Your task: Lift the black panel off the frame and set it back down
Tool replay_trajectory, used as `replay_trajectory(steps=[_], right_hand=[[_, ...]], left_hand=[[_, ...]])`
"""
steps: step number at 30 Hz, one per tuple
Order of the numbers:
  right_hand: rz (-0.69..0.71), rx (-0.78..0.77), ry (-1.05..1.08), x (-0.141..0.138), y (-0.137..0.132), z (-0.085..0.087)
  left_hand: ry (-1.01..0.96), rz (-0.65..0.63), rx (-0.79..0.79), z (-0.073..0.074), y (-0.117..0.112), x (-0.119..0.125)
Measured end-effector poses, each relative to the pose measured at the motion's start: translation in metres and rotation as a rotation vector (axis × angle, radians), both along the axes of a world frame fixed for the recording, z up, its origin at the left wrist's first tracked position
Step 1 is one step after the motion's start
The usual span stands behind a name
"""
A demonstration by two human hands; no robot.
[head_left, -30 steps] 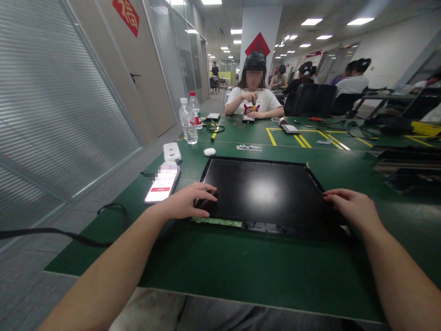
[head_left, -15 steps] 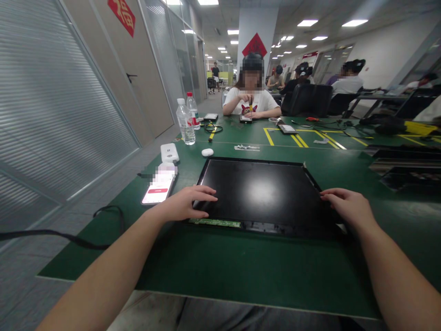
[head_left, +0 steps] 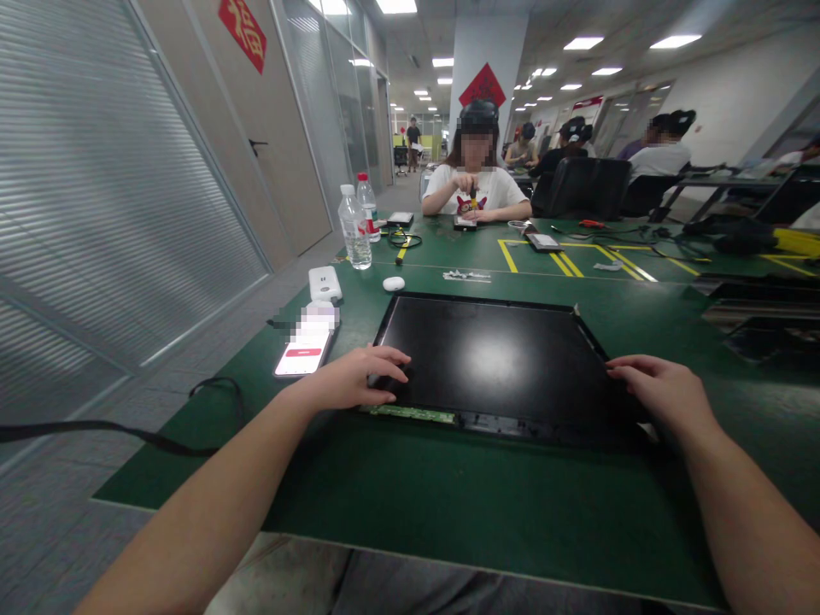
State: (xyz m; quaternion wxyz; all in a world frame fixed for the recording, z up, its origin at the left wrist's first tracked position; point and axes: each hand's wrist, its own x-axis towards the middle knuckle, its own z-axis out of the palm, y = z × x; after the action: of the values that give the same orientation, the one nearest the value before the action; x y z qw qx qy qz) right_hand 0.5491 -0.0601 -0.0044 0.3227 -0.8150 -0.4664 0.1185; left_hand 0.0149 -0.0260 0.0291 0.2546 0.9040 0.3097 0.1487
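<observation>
A black LCD display panel (head_left: 474, 359) lies flat on the green table, with a bright light reflection in its glossy face. Along its near edge runs a narrow green circuit board (head_left: 413, 414). My left hand (head_left: 355, 380) rests at the panel's left edge, its fingers apart and reaching over the dark surface. At the right edge, my right hand (head_left: 670, 393) is closed, thumb and fingers pinching the panel's frame. The undersides of the fingers are hidden.
Left of the panel lie a lit phone (head_left: 307, 346), a white power bank (head_left: 325, 284) and a white earbud case (head_left: 393, 284). Two water bottles (head_left: 356, 231) stand behind. Across the green table (head_left: 448, 504), a person (head_left: 477, 179) works with a screwdriver. Dark panels (head_left: 762, 316) lie at right.
The whole scene has shifted slightly right in the picture as my head turned a little left. Both hands keep about the same places on the panel.
</observation>
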Motion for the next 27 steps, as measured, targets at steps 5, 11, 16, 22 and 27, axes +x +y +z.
replay_trajectory(steps=[5,11,16,22,27], right_hand=[[-0.011,-0.004,0.006,-0.001,0.0,-0.001],[0.008,-0.054,0.037,-0.003,-0.001,0.003],[-0.012,-0.01,0.025,-0.007,-0.002,0.006],[-0.023,0.059,0.141,-0.01,-0.005,0.009],[-0.053,0.026,0.007,0.001,-0.001,0.003]], left_hand=[[-0.013,-0.004,0.007,-0.002,0.0,0.001],[0.004,0.083,0.0,-0.003,0.0,0.0],[0.033,0.373,0.058,-0.008,0.003,0.005],[0.17,0.644,0.119,-0.021,0.012,0.005],[0.228,0.648,0.055,-0.03,0.018,-0.002]])
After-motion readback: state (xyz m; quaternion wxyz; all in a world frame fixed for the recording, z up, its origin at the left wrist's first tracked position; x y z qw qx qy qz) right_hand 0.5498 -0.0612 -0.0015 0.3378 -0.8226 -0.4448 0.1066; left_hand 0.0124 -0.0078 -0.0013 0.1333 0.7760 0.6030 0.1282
